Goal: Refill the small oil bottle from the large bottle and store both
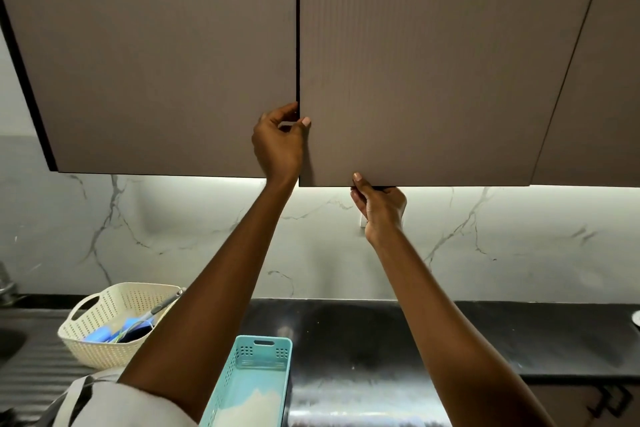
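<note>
The cabinet door [433, 62] is pinched at its left edge by the left hand [278, 139] and gripped at its bottom edge by the right hand [379, 206], seemingly for opening.

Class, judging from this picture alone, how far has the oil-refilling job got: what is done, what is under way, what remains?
Done: nothing provable; no bottle shows, on the counter or elsewhere. In hand: the left hand pinches the cabinet door at its side edge and the right hand grips its bottom edge; the door sits nearly flush. Left: unclear, whether fetching and refilling or nothing.
</note>
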### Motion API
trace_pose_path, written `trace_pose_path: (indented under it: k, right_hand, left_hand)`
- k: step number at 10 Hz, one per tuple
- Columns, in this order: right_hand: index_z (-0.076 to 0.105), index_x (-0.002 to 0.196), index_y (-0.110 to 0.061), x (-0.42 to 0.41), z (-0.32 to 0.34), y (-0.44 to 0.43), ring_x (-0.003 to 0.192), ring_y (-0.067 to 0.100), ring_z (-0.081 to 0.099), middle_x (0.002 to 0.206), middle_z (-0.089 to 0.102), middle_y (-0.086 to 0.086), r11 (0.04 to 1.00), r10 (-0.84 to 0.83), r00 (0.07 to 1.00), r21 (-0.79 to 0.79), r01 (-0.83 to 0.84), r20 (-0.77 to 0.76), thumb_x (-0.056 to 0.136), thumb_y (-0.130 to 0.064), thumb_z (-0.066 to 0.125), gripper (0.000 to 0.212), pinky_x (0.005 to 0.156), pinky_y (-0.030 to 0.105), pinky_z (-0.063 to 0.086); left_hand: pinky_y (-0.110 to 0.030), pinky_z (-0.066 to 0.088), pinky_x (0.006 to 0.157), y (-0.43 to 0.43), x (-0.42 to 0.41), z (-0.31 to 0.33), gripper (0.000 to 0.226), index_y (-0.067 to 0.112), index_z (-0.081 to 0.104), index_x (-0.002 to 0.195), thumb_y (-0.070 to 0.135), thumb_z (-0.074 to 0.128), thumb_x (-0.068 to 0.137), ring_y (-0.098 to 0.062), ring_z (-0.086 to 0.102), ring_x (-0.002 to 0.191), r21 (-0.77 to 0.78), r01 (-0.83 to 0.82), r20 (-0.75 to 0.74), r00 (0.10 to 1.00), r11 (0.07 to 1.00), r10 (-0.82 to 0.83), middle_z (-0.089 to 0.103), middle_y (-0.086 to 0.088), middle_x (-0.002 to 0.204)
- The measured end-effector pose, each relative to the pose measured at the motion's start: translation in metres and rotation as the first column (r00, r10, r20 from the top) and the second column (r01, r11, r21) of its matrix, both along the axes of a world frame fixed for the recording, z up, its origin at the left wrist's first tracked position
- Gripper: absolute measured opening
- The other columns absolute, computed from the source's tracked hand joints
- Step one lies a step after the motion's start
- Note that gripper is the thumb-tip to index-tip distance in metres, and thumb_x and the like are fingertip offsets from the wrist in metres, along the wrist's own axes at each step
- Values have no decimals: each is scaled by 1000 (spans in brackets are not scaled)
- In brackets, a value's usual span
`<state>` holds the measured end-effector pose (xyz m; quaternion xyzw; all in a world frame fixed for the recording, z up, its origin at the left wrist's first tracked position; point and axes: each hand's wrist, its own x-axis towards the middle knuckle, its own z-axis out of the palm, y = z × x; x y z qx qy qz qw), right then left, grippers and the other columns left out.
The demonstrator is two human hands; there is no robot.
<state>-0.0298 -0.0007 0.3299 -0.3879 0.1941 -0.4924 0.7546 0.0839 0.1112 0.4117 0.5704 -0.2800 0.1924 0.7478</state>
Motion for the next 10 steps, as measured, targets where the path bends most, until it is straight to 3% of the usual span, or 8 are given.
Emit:
trace_pose_path:
  k: [2, 4, 6, 8, 9, 10]
  right_hand:
    - [70, 117, 8, 17, -1, -16, 80, 24, 67, 96, 73, 12, 997, -22, 999, -71, 19, -50, 82, -2, 88, 41, 68, 26, 65]
    - [69, 119, 5, 27, -6, -28, 68, 20, 58, 86, 67, 7, 990, -56, 994, -132, 43, -94, 83, -8, 89, 43, 68, 32, 65]
    - [69, 119, -3, 30, -11, -30, 83, 28, 73, 100, 74, 6, 986, -85, 985, -156, 61, -148, 81, -19, 93, 48, 67, 34, 65]
    - [72, 114, -14, 21, -8, -26, 80, 21, 70, 98, 78, -1, 975, -127, 952, -213, 67, -279, 78, -38, 93, 48, 64, 36, 67]
    - [70, 98, -13, 13, -5, -24, 66, 16, 66, 81, 72, 5, 963, -169, 899, -261, 65, -403, 81, -46, 89, 42, 62, 37, 66]
    - [67, 90, -12, 9, -5, -16, 63, 15, 64, 77, 70, 8, 953, -173, 866, -302, 27, -469, 90, -42, 81, 33, 64, 39, 65]
  left_hand:
    - [-16, 60, 86, -12, 17, 3, 29, 14, 78, 116, 17, 86, 88, -10, 74, 93, 30, -95, 84, 992, 995, 92, 78, 0, 106]
    - [-17, 60, 81, -19, 23, 3, 21, 20, 75, 105, 14, 85, 88, -7, 72, 87, 22, -156, 164, 975, 987, 151, 75, 4, 97]
    - [-20, 61, 80, -17, 28, 5, 22, 20, 68, 102, 13, 84, 87, -9, 73, 85, 32, -203, 230, 954, 979, 191, 74, 4, 96]
    - [-24, 61, 81, -16, 26, 2, 30, 18, 60, 103, 19, 85, 87, -9, 69, 82, 118, -244, 312, 929, 963, 198, 70, -1, 102]
    - [-29, 61, 87, -14, 31, -4, 27, 14, 61, 113, 16, 79, 93, -14, 67, 97, 202, -214, 373, 919, 956, 127, 64, -4, 116]
    - [-32, 60, 90, -9, 23, -23, 29, 15, 59, 121, 14, 73, 95, -17, 63, 111, 258, -172, 422, 905, 951, 49, 59, -2, 124]
